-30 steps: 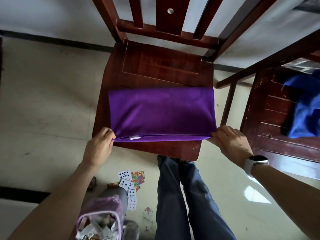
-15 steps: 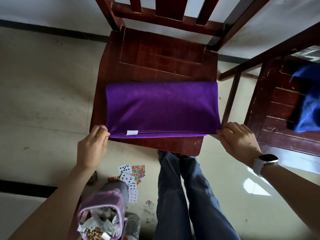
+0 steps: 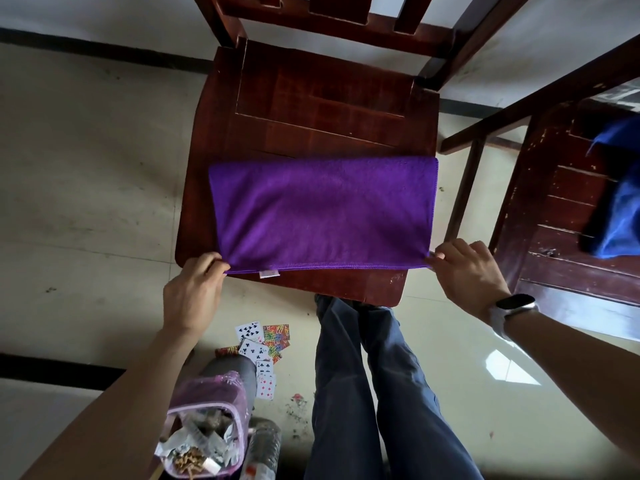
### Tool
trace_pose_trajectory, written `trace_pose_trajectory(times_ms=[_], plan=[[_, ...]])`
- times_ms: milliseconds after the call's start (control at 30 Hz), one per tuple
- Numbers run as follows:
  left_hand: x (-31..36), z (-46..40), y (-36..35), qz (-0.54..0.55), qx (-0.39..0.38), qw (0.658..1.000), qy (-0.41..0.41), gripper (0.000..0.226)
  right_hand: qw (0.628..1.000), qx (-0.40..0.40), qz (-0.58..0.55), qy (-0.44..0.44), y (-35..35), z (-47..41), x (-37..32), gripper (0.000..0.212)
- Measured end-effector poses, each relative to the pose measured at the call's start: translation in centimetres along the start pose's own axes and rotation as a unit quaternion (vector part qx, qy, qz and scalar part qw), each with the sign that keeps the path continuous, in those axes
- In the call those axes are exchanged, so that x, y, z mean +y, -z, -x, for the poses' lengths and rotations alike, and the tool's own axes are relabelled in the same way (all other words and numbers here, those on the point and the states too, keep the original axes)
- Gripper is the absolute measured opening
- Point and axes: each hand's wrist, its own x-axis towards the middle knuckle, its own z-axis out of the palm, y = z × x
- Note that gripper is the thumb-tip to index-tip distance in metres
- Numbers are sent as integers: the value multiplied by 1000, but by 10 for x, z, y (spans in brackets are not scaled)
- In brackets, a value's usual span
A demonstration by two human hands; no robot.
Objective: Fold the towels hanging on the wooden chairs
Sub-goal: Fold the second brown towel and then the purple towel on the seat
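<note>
A purple towel (image 3: 322,213), folded into a wide rectangle, lies flat on the seat of a dark wooden chair (image 3: 311,98). A small white label shows at its near edge. My left hand (image 3: 194,292) pinches the towel's near left corner. My right hand (image 3: 467,271), with a watch on the wrist, pinches the near right corner. A blue towel (image 3: 616,202) lies crumpled on the seat of a second wooden chair (image 3: 561,258) at the right.
Playing cards (image 3: 261,344) lie scattered on the tiled floor below the chair's front edge. A pink transparent bag (image 3: 204,431) full of small items stands at the bottom left. My legs in blue jeans (image 3: 367,393) stand just before the chair.
The purple towel stays flat on the seat with both hands holding its near corners. The view has shifted slightly, so the chair sits lower in the frame.
</note>
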Motion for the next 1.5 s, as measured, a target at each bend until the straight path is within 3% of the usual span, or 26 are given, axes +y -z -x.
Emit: trace_pose_trajectory(times_ms=[67, 167, 233, 333, 433, 600, 900, 1133, 1233, 1333, 1500], plan=[[-1, 5, 0, -11, -6, 1000, -3, 19, 1000, -20, 19, 0, 2, 7, -1, 8], [5, 9, 5, 6, 13, 1000, 0, 25, 999, -14, -21, -36, 12, 15, -8, 32], [20, 5, 9, 31, 36, 999, -7, 29, 998, 8, -52, -43, 18, 6, -22, 34], [56, -14, 10, 63, 34, 997, -28, 33, 996, 37, -70, -36, 18, -26, -55, 36], [87, -46, 4, 63, -5, 998, -14, 43, 997, 18, -64, -47, 11, -70, -85, 50], [99, -98, -19, 32, -12, 999, 8, 54, 997, 30, -31, -58, -7, -133, -103, 53], [68, -105, -43, 3, 13, 999, 37, 66, 995, 52, -49, -63, -36, -140, -78, 53], [34, -100, -28, 54, -33, 988, 142, 82, 979, 18, -75, -186, -28, -116, -24, 52], [30, -104, -18, 58, -29, 985, 158, 80, 960, 24, -130, -246, -21, -116, -11, 56], [37, -115, -17, 45, -26, 991, 123, 76, 964, 28, -131, -229, -21, -122, -9, 57], [42, -124, -24, 72, -50, 983, 159, 72, 951, 8, -198, -238, -30, -124, 2, 57]])
